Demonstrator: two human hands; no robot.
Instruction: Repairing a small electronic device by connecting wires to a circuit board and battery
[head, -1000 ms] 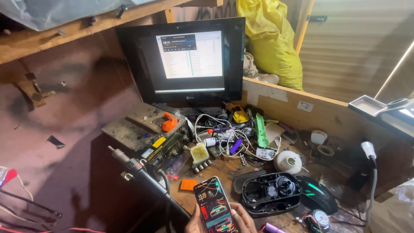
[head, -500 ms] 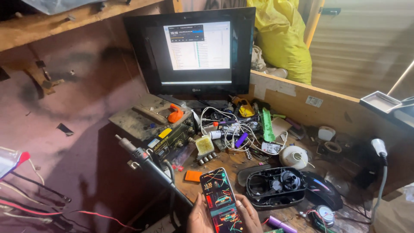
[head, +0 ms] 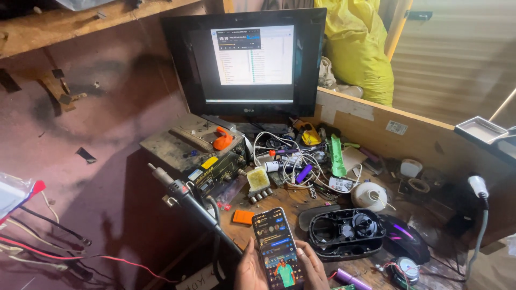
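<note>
Lit smartphone (head: 277, 248), upright, tilted slightly

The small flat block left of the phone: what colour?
Orange block, on the wooden bench; clearest in the head view.

We note a wooden bench (head: 301, 201): orange block (head: 243, 216) just left of our fingers (head: 258, 252), black opened casing (head: 344, 233) right, tangled cables (head: 290, 156) and monitor (head: 247, 59) beyond.
</note>
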